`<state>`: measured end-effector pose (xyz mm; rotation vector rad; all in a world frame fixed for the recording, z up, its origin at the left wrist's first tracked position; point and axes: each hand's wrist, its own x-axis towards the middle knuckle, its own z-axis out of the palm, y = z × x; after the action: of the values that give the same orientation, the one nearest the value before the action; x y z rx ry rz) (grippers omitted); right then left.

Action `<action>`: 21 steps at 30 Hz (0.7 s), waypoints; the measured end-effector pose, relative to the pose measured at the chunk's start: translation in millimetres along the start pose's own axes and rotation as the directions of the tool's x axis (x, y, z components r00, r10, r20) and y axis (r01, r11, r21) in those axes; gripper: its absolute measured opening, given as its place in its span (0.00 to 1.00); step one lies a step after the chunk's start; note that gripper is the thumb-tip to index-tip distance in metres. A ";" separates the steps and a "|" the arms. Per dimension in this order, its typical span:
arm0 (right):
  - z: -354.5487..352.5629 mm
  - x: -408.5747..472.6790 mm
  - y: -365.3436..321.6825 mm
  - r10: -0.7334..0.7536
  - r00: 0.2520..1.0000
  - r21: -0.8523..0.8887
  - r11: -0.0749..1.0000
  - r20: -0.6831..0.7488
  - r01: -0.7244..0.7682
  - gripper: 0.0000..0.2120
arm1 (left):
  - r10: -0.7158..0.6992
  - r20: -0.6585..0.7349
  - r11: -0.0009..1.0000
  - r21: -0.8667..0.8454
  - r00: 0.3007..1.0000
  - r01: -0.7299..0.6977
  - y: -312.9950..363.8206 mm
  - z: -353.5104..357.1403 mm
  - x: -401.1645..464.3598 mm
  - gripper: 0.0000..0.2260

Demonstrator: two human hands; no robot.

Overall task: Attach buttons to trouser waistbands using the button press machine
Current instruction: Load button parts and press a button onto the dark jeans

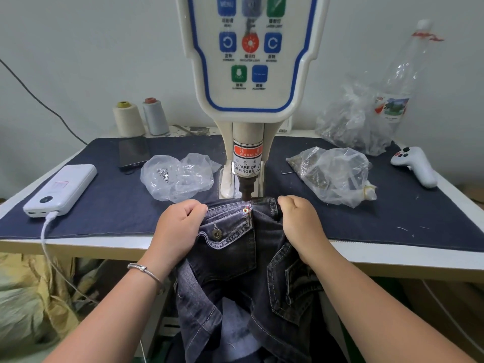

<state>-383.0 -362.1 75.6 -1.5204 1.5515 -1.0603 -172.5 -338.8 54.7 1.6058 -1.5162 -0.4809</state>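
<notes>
Dark denim trousers [235,258] hang over the table's front edge, with the waistband pushed under the button press machine [248,100]. My left hand [180,224] grips the waistband on the left and my right hand [301,221] grips it on the right. Between them a red laser dot lights a small rivet [245,210] just below the press head [246,189]. A brass button [216,235] sits fixed on a pocket flap near my left hand.
Clear bags of metal parts lie left [178,176] and right [332,174] of the machine. A white power bank [60,189] with a cable, a phone [133,153], two thread cones [141,117], a white controller [416,166] and a plastic bottle [400,82] stand around the denim-covered table [104,213].
</notes>
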 end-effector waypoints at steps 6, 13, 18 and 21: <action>-2.7 -19.1 -13.6 -0.128 0.985 0.181 0.972 -0.112 0.147 0.18 | 0.084 -0.016 0.982 -0.171 0.996 -0.085 8.9 -10.5 -14.3 0.18; -9.8 -24.0 -16.6 -0.103 0.988 0.296 0.946 -0.113 0.133 0.20 | -0.020 0.133 0.962 -0.268 0.991 0.055 16.7 -21.6 -16.5 0.22; -11.5 -42.8 -15.8 -0.301 0.938 0.196 0.923 -0.171 0.331 0.20 | -0.029 0.215 0.948 -0.305 0.976 0.095 21.5 -20.3 -20.9 0.23; -16.3 -57.7 -8.3 -0.346 0.919 0.261 0.884 -0.188 0.387 0.21 | -0.049 0.238 0.961 -0.254 0.970 0.111 22.4 -21.9 -25.6 0.16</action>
<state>-391.1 -303.1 86.5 -1.5905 1.1431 -1.5660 -174.4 -305.5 77.6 1.4418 -1.4834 -0.9040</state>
